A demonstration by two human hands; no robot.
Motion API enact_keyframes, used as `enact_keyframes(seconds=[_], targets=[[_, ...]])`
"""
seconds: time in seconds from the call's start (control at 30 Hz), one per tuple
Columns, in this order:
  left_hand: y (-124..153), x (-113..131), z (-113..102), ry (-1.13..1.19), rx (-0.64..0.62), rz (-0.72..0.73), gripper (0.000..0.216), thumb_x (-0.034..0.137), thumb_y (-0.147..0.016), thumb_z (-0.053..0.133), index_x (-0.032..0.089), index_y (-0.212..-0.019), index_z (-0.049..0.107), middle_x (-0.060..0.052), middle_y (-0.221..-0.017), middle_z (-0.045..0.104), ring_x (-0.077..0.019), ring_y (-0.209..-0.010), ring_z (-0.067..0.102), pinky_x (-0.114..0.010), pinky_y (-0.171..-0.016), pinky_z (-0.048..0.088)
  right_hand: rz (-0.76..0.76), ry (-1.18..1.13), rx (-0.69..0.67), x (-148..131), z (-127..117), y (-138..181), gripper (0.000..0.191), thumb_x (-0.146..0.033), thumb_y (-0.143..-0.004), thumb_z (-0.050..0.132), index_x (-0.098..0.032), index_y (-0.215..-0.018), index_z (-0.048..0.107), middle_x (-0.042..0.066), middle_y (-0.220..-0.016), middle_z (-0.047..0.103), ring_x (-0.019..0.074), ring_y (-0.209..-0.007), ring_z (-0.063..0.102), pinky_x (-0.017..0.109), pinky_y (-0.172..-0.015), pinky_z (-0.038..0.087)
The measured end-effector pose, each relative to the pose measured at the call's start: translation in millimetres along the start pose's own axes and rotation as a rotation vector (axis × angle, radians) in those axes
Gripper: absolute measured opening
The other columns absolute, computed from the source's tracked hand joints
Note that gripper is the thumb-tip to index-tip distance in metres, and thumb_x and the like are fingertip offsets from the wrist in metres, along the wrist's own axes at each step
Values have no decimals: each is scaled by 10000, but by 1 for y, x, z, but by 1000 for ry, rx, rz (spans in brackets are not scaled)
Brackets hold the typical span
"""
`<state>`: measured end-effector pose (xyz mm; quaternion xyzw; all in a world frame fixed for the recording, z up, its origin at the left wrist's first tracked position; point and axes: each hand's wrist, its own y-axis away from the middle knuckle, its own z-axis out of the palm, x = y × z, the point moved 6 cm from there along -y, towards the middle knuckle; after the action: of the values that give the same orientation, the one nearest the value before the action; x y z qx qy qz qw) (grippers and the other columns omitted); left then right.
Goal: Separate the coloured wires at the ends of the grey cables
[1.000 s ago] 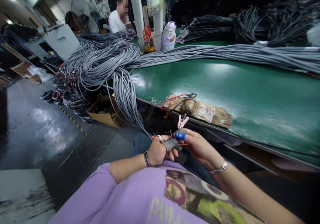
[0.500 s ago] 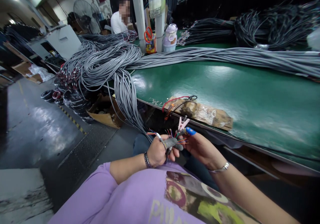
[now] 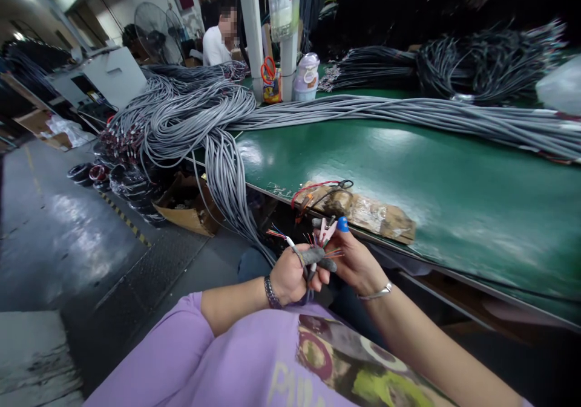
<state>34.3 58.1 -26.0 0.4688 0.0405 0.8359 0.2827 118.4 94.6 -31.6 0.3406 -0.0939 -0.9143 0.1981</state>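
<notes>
My left hand is closed around grey cable ends, with grey covers on its thumb and forefinger. One cable end with a white sleeve sticks out to the left, its thin coloured wires fanned out. More coloured wires spread between the two hands. Close against them, my right hand has its fingers curled round a small pink clip that looks like a clothes peg. A blue cover sits on the right thumb, which points up beside the clip. The right fingertips are partly hidden.
A board wrapped in tape, with red and black leads, lies at the front edge of the green table. Grey cable bundles cross the table and hang over its edge. A person in white sits behind. A cardboard box stands below.
My right hand has shifted slightly left, towards my left hand, and its thumb now points more upward. The left hand stays closed on the cable ends. The view has tilted a little.
</notes>
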Motion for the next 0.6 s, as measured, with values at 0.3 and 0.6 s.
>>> enact_keyframes(seconds=[0.3, 0.6], targets=[[1, -3, -3, -58, 21, -40, 382, 477, -667, 668, 97, -664, 626, -34, -474, 582, -79, -304, 455, -202, -313, 230, -11, -1, -3, 4, 0, -1, 429, -641, -718, 659, -213, -741, 674, 1, -632, 637, 141, -532, 583, 254, -510, 511], [15, -1, -10, -168, 68, 69, 459, 556, -681, 685, 102, -682, 616, -33, -496, 602, -82, -311, 469, -199, -313, 268, 54, 173, -99, 4, -5, 18, 504, -693, -753, 573, -200, -763, 675, 32, -661, 629, 153, -559, 556, 277, -530, 474]])
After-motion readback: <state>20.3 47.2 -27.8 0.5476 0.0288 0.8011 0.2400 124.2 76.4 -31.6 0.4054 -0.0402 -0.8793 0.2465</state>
